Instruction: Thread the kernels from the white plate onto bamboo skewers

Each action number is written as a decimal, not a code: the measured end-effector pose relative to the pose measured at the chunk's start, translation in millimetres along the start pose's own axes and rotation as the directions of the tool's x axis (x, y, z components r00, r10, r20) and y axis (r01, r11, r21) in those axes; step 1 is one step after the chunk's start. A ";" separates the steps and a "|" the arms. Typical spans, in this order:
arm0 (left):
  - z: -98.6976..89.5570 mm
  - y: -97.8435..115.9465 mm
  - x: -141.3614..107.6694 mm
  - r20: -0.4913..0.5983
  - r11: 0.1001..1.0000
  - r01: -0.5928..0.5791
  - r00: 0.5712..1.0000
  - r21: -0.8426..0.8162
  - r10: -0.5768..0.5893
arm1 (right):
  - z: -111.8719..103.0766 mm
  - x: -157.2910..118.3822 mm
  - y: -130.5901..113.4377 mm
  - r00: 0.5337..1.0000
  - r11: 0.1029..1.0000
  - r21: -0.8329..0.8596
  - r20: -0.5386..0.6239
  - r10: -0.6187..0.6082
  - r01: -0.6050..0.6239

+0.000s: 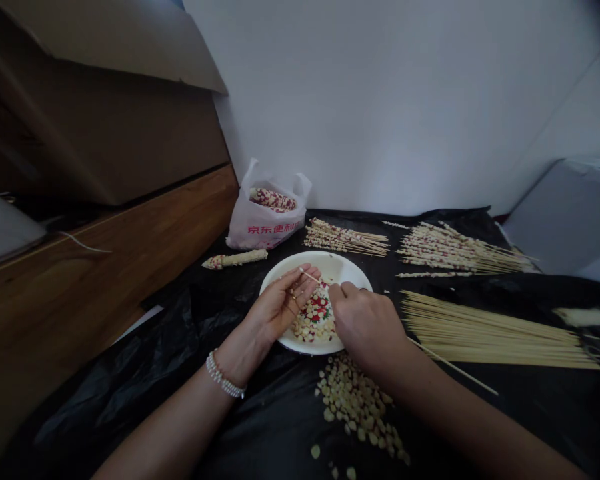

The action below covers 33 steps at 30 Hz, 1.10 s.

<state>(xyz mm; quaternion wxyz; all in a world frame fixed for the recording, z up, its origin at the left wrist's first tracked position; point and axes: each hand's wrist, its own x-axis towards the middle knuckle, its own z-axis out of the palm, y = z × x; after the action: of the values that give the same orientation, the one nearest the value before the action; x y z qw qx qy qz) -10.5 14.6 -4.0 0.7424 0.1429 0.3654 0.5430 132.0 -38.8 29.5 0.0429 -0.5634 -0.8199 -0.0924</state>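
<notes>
From my feed, a pale wall (380, 100) rises right of the cardboard box (130, 127); dim wood panelling (180, 230) runs beneath the box.

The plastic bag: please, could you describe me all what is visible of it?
The plastic bag is thin, whitish and slightly see-through, with red lettering on its front. It stands upright and crumpled on the black sheet, near the wall, its mouth open and two handle loops sticking up. Inside, red-and-cream corn cobs show. Neither hand touches it.
</notes>
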 end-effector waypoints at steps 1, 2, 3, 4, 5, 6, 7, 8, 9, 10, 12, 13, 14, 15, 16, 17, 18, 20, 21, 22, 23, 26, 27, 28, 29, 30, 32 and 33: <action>0.1 -0.2 0.0 -0.004 1.000 0.000 1.000 -0.003 0.000 | -0.3 -0.1 0.1 1.000 1.000 0.001 -0.001 -0.001 0.001; 0.2 -0.4 -0.1 -0.007 1.000 -0.002 1.000 -0.005 0.001 | -0.5 -0.1 0.1 1.000 1.000 0.003 0.000 -0.002 0.002; 0.2 -0.7 -0.2 -0.007 1.000 -0.005 1.000 -0.007 0.005 | -0.8 -0.2 0.2 1.000 1.000 0.005 0.002 -0.003 0.003; 0.2 -1.0 -0.5 -0.005 1.000 -0.010 1.000 -0.009 0.010 | -1.0 -0.1 0.2 1.000 1.000 0.007 0.004 -0.005 0.005; 0.2 -1.2 -0.7 -0.005 1.000 -0.014 1.000 -0.009 0.014 | -1.1 0.0 0.2 1.000 1.000 0.009 0.007 -0.004 0.004; 0.2 -1.4 -0.8 -0.005 1.000 -0.018 1.000 -0.009 0.018 | -1.0 0.0 0.2 1.000 1.000 0.012 0.009 -0.002 0.002; 0.2 -1.5 -0.9 -0.006 1.000 -0.020 1.000 -0.009 0.020 | -0.9 0.1 0.1 1.000 1.000 0.014 0.009 0.000 0.000; 0.3 -1.5 -1.0 -0.010 1.000 -0.020 1.000 -0.009 0.020 | -0.7 0.1 0.0 1.000 1.000 0.017 0.006 0.003 -0.003; 0.4 -1.5 -1.0 -0.013 1.000 -0.019 1.000 -0.010 0.019 | -0.4 0.0 -0.1 1.000 1.000 0.020 0.004 0.005 -0.005; 0.5 -1.4 -1.0 -0.016 1.000 -0.018 1.000 -0.012 0.018 | -0.1 -0.1 -0.2 1.000 1.000 0.023 0.002 0.006 -0.006; 0.9 -1.2 -0.8 -0.022 1.000 -0.020 1.000 -0.018 0.020 | 0.3 -0.4 -0.2 1.000 1.000 0.023 -0.001 0.006 -0.006; 1.1 -1.1 -0.7 -0.026 1.000 -0.023 0.999 -0.019 0.022 | 0.4 -0.5 0.0 1.000 1.000 0.020 -0.002 0.004 -0.004; 1.2 -1.1 -0.7 -0.027 1.000 -0.024 0.999 -0.019 0.024 | 0.5 -0.5 0.2 1.000 1.000 0.017 -0.002 0.004 -0.004; 1.3 -1.1 -0.6 -0.029 1.000 -0.025 0.999 -0.019 0.024 | 0.6 -0.5 0.4 1.000 1.000 0.014 -0.003 0.004 -0.004; 1.3 -1.1 -0.6 -0.031 1.000 -0.024 0.999 -0.020 0.023 | 0.6 -0.4 0.7 1.000 1.000 0.013 -0.004 0.004 -0.004; 1.3 -1.1 -0.6 -0.031 0.999 -0.024 0.999 -0.022 0.023 | 0.7 -0.2 0.9 1.000 1.000 0.015 -0.002 0.006 -0.006; 1.2 -1.2 -0.6 -0.032 0.999 -0.024 0.999 -0.026 0.024 | 0.9 -0.1 1.1 1.000 1.000 0.018 -0.001 0.008 -0.008; 0.8 -1.3 -0.7 -0.032 0.999 -0.028 0.999 -0.035 0.027 | 1.5 0.3 1.3 1.000 1.000 0.020 0.000 0.008 -0.008; 0.5 -1.3 -0.6 -0.030 0.999 -0.029 0.999 -0.038 0.028 | 2.0 0.4 1.4 1.000 1.000 0.021 -0.001 0.008 -0.008; 0.1 -1.3 -0.5 -0.024 0.999 -0.026 0.999 -0.039 0.025 | 2.7 0.6 1.3 1.000 1.000 0.021 -0.001 0.010 -0.010; -0.3 -1.3 -0.3 -0.017 0.999 -0.019 1.000 -0.040 0.018 | 3.4 0.7 1.3 1.000 1.000 0.022 -0.004 0.011 -0.011; -0.9 -1.1 0.3 -0.013 0.999 -0.002 1.000 -0.037 0.002 | 5.5 1.0 1.5 1.000 1.000 0.021 -0.018 0.015 -0.014; -0.8 -1.1 0.4 -0.018 0.999 -0.007 1.000 -0.034 0.007 | 5.9 1.1 1.7 1.000 1.000 0.019 -0.024 0.014 -0.014; -0.7 -1.2 0.4 -0.027 0.999 -0.016 1.000 -0.031 0.015 | 6.0 1.2 1.8 1.000 1.000 0.018 -0.028 0.012 -0.011; -0.4 -1.3 0.3 -0.034 0.999 -0.024 0.999 -0.029 0.023 | 5.9 1.2 1.8 1.000 1.000 0.017 -0.028 0.009 -0.009; -0.1 -1.4 0.1 -0.039 0.999 -0.028 0.999 -0.028 0.027 | 5.6 1.2 1.8 1.000 1.000 0.016 -0.025 0.008 -0.007; 0.4 -1.6 -0.4 -0.043 0.999 -0.027 0.999 -0.028 0.026 | 4.7 1.0 1.5 1.000 1.000 0.016 -0.016 0.006 -0.005; 0.6 -1.6 -0.7 -0.044 0.999 -0.026 0.999 -0.027 0.025 | 4.3 0.9 1.3 1.000 1.000 0.016 -0.012 0.006 -0.006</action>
<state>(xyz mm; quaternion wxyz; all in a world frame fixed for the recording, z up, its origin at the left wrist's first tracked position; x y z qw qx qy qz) -9.1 13.5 -4.2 0.7293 0.1253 0.3722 0.5603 133.1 -36.7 25.6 0.0527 -0.5648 -0.8188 -0.0889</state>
